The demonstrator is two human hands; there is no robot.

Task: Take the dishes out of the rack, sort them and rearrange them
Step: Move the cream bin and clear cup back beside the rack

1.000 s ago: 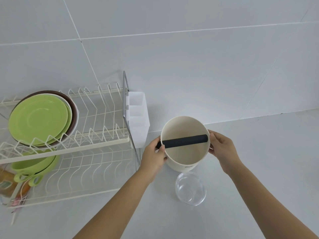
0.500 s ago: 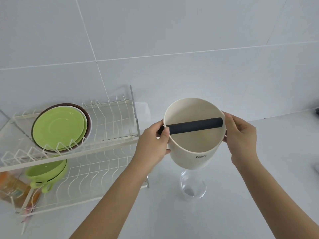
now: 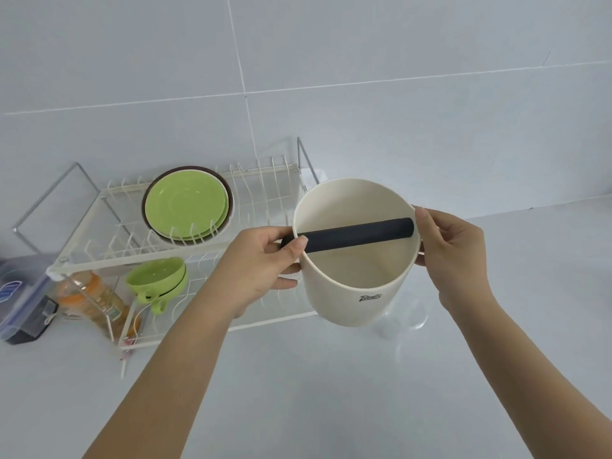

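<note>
Head view: both hands hold the tub in the air above the counter. Left hand curls round its left rim, thumb on the black bar; right hand grips the right rim. Smooth, cream and round, the tub tilts forward. Below it lies a clear glass bowl. Left of the tub, the white wire rack holds glossy green plates and green cups.

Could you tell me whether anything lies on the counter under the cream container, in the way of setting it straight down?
Yes. A clear glass bowl sits on the counter, partly hidden under the cream container that the left hand and right hand hold up.
</note>
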